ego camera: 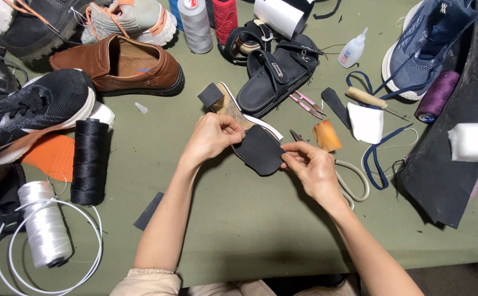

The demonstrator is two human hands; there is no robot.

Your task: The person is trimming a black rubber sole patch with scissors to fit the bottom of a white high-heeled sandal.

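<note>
Head view, centre of the green table (239,241): sandal sole (250,131) lifted a little above the cloth, presumably to bring the work close to the eyes. Left hand (211,137) curled over its middle, fingers pressed down, steadying. Right hand (313,167) pinching the near-right edge of the black rubber patch (260,151) between thumb and fingertips, apparently seating it on the sole. Long axis running diagonally: strap end (210,94) pointing far-left, patched end near-right. Just right, scissors (348,181); far right of those, glue bottle (353,49); left, black thread spool (89,161).
</note>
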